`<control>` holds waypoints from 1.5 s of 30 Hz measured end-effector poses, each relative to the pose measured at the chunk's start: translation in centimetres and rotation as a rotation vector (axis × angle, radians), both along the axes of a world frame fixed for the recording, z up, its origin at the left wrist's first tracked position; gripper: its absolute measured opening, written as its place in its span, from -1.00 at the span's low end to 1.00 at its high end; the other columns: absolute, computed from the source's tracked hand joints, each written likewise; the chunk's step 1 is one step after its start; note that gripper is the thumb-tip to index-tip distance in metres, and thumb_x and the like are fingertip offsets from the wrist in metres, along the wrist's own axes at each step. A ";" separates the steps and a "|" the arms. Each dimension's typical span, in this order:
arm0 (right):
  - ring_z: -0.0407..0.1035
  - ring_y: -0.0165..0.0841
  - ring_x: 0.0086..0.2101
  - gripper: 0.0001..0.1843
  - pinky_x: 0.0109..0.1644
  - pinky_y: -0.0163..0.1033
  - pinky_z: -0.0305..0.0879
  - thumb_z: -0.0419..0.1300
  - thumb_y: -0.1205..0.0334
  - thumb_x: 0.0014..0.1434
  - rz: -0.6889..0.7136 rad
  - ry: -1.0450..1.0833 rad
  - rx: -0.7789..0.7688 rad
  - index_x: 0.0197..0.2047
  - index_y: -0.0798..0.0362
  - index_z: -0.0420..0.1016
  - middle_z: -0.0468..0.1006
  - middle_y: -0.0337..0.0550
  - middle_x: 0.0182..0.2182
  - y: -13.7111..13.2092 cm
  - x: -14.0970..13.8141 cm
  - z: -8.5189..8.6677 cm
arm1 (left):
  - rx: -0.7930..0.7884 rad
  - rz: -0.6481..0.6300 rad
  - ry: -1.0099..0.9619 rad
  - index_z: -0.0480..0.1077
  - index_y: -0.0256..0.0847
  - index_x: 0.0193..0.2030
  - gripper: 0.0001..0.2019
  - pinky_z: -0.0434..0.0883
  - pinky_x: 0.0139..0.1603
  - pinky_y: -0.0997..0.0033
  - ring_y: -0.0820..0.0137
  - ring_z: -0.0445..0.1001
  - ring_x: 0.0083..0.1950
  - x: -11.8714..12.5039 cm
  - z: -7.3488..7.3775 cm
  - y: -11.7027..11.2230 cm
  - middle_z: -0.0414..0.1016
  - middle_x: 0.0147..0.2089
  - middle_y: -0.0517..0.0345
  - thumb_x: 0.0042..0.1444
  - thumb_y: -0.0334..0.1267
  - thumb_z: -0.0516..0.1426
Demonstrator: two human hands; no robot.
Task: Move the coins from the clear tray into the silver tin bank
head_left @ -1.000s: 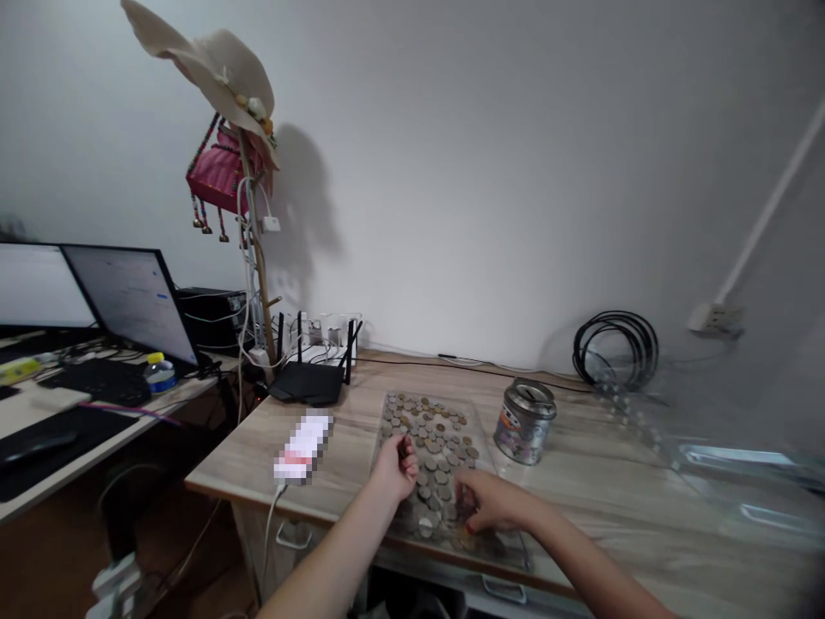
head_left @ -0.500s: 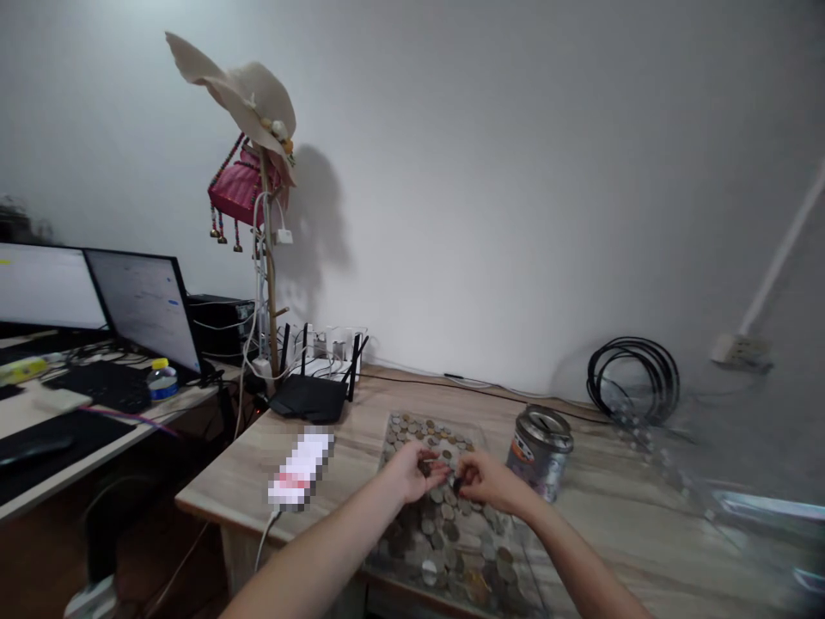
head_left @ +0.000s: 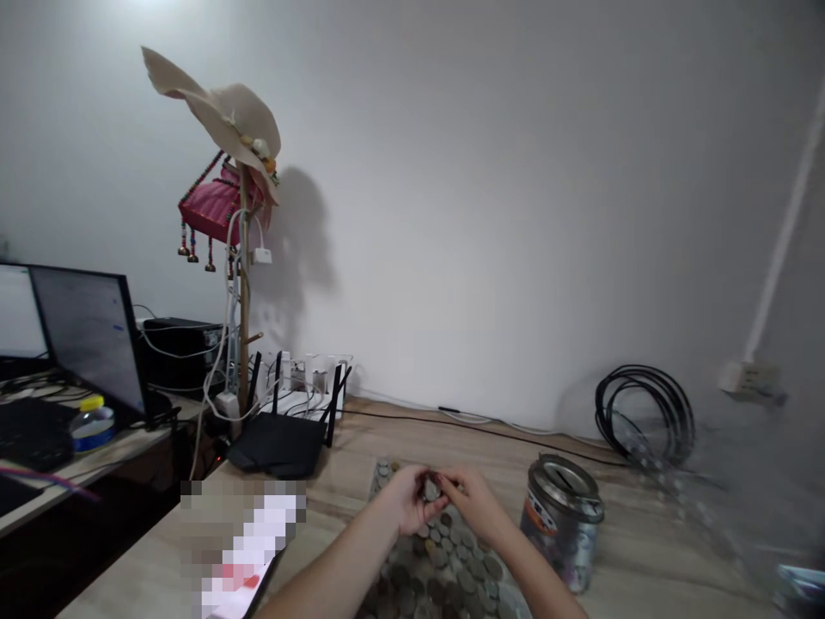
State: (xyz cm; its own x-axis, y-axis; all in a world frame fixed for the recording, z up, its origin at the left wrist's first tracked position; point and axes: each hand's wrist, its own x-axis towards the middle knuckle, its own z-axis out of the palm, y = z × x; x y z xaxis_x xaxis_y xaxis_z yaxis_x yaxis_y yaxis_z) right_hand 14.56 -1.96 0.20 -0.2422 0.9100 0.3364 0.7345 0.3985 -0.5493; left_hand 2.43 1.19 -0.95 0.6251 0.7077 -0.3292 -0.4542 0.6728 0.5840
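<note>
Coin (head_left: 430, 490): small, round, flat, grey metal; held above the desk, over the 12 o'clock end of the coin spread.
Left hand (head_left: 400, 505): forearm enters from 7 o'clock, palm turned inward; fingers (head_left: 418, 509) curled narrow and pinched on the coin.
Right hand (head_left: 475, 505): forearm enters from 5 o'clock; fingers drawn narrow and meeting the coin's edge. Whether they grip it, I cannot tell.
Coins (head_left: 451, 563): many dull grey and brownish discs, lying flat and close together under both hands.
Tin can (head_left: 562, 524): shiny cylinder with printed wall and a slot in the lid; near the hands, at 3 o'clock.
Desk (head_left: 361, 447): pale wood grain, matte.
Router (head_left: 277, 443): black, flat, with thin upright antennas; at 10 o'clock from the hands.
</note>
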 end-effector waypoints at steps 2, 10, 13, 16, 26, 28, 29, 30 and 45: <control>0.29 -0.38 -0.38 -0.65 -0.29 -0.32 0.15 -0.08 0.20 0.09 -0.027 -0.036 0.062 -0.53 0.09 0.46 0.44 -0.13 -0.45 -0.9 -0.7 0.2 | 0.001 0.008 0.001 0.29 -0.35 -0.29 -0.86 0.32 -0.57 0.61 0.52 0.34 -0.60 -0.3 0.0 -0.3 0.35 -0.54 0.12 0.05 -0.37 -0.05; 0.31 -0.33 -0.39 -0.66 -0.29 -0.28 0.18 -0.08 0.13 0.11 -0.483 -0.138 0.366 -0.28 0.03 0.49 0.51 -0.08 -0.37 -3.9 3.1 3.2 | 0.020 -0.158 0.179 0.24 -0.35 -0.50 -0.81 -0.20 -0.79 0.71 0.68 -0.04 -0.78 -1.2 0.0 -1.0 0.18 -0.68 0.20 0.00 -0.39 -0.13; 0.32 -0.28 -0.34 -0.64 -0.33 -0.26 0.15 -0.09 0.12 0.10 -0.883 -0.286 0.518 -0.26 0.05 0.49 0.51 -0.02 -0.37 -5.2 7.0 4.9 | 0.062 -0.138 0.226 0.26 -0.38 -0.44 -0.84 -0.16 -0.76 0.72 0.65 0.06 -0.74 -1.1 -0.3 -1.0 0.20 -0.66 0.19 -0.08 -0.48 -0.12; 0.34 -0.26 -0.43 -0.66 -0.50 -0.27 0.09 -0.05 0.11 0.05 -1.059 -0.377 0.367 -0.34 0.01 0.52 0.50 -0.01 -0.44 -6.0 9.7 5.9 | 0.160 -0.111 0.267 0.27 -0.40 -0.38 -0.81 -0.14 -0.73 0.70 0.65 0.11 -0.72 -1.0 -0.4 -1.3 0.26 -0.63 0.16 -0.13 -0.55 -0.10; 0.37 -0.24 -0.49 -0.73 -0.56 -0.27 0.08 0.00 0.15 -0.06 -1.055 -0.316 0.045 -0.47 -0.05 0.53 0.53 -0.03 -0.45 -6.1 10.4 6.2 | 0.413 -0.092 0.381 0.15 -0.26 -0.52 -0.87 -0.24 -0.70 0.60 0.68 0.00 -0.77 -0.8 -0.1 -1.7 0.35 -0.63 0.17 0.00 -0.36 0.03; 0.36 -0.22 -0.49 -0.74 -0.56 -0.26 0.09 0.01 0.12 -0.06 -1.048 -0.299 0.009 -0.46 -0.05 0.53 0.53 -0.03 -0.44 -6.2 10.4 6.3 | 0.441 -0.078 0.397 0.16 -0.26 -0.52 -0.84 -0.25 -0.70 0.58 0.68 -0.01 -0.78 -0.8 -0.2 -1.7 0.32 -0.66 0.22 -0.03 -0.29 0.08; 0.36 -0.21 -0.47 -0.72 -0.55 -0.25 0.10 0.01 0.10 -0.05 -1.046 -0.297 0.036 -0.44 -0.04 0.52 0.53 -0.03 -0.43 -6.2 10.3 6.3 | 0.452 -0.073 0.394 0.17 -0.25 -0.52 -0.81 -0.25 -0.70 0.58 0.69 -0.02 -0.77 -0.9 -0.2 -1.7 0.30 -0.67 0.25 -0.05 -0.25 0.12; 0.36 -0.19 -0.43 -0.70 -0.52 -0.23 0.12 -0.01 0.08 -0.03 -1.043 -0.299 0.109 -0.40 -0.03 0.52 0.52 -0.02 -0.42 -6.1 10.2 6.3 | 0.461 -0.070 0.388 0.17 -0.25 -0.52 -0.78 -0.25 -0.69 0.59 0.70 -0.02 -0.77 -0.9 -0.2 -1.7 0.28 -0.68 0.28 -0.08 -0.21 0.15; 0.29 -0.36 -0.48 -0.71 -0.40 -0.31 0.15 -0.01 0.12 0.02 -0.059 -0.139 -0.015 -0.46 0.08 0.47 0.48 -0.15 -0.53 -2.8 0.7 1.4 | 0.512 -0.020 0.376 0.22 -0.28 -0.56 -0.67 -0.24 -0.71 0.60 0.71 -0.04 -0.77 -1.0 -0.1 -1.8 0.21 -0.71 0.34 -0.21 -0.09 0.24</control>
State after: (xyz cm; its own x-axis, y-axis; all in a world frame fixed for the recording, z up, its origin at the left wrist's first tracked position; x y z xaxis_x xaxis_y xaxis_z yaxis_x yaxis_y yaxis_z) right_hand 15.30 -4.72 1.56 -0.2315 0.9286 0.2899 0.8258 0.3451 -0.4461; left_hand 1.43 -0.60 -1.06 0.5476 0.8228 -0.1518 -0.1456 0.2724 0.9511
